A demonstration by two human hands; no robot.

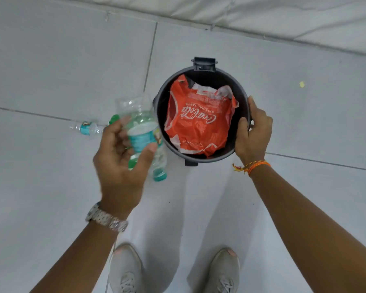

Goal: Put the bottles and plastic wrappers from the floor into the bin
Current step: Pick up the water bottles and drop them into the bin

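A round black bin (160, 106) stands open on the tiled floor, with a red Coca-Cola plastic wrapper (199, 121) crumpled inside. My left hand (120, 163) holds a clear plastic bottle (144, 132) with a teal label and teal cap just left of the bin's rim; something green shows behind my fingers. My right hand (254, 134) grips the bin's right rim. Another small clear bottle (87, 127) with a teal label lies on the floor further left.
A white mattress edge (262, 15) runs along the top of the view. A small yellow scrap (302, 84) lies on the tiles right of the bin. My grey shoes (127, 269) stand below the bin.
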